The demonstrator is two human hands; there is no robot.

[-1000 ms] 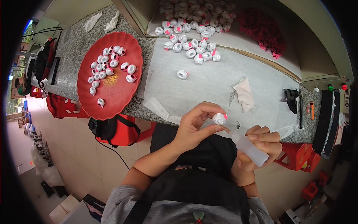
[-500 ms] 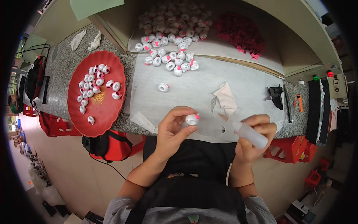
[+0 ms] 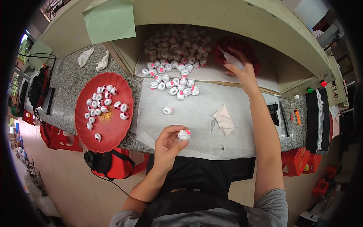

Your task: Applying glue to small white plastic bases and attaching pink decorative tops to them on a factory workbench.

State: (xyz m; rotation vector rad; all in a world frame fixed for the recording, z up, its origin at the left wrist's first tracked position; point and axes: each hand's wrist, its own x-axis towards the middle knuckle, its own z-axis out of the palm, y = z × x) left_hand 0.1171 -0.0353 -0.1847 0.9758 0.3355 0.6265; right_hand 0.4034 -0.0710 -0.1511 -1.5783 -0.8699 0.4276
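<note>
Between the thumb and fingers of my left hand (image 3: 165, 150) is a small round white piece with a pink patch (image 3: 183, 135), held above the near part of the white paper sheet (image 3: 202, 145). My right hand (image 3: 246, 72) reaches far forward into the shelf opening, wrapped round a whitish squeeze bottle with a thin nozzle (image 3: 233, 59). That bottle is over a dark pink heap of small parts (image 3: 220, 56), partly hidden by the hand. One similar white piece (image 3: 167, 110) lies alone on the sheet, beyond my left hand.
A large pile of white-and-pink pieces (image 3: 174, 47) fills the shelf's left side and spills onto the sheet. On the left, a red scalloped plate (image 3: 84, 130) holds several more. A pale cloth (image 3: 224, 119), black cloth (image 3: 273, 112) and orange cutter (image 3: 297, 116) lie to the right.
My right hand has carried the squeeze bottle from near my left hand forward into the shelf. The left hand still holds its white piece. The whole view has shifted slightly.
</note>
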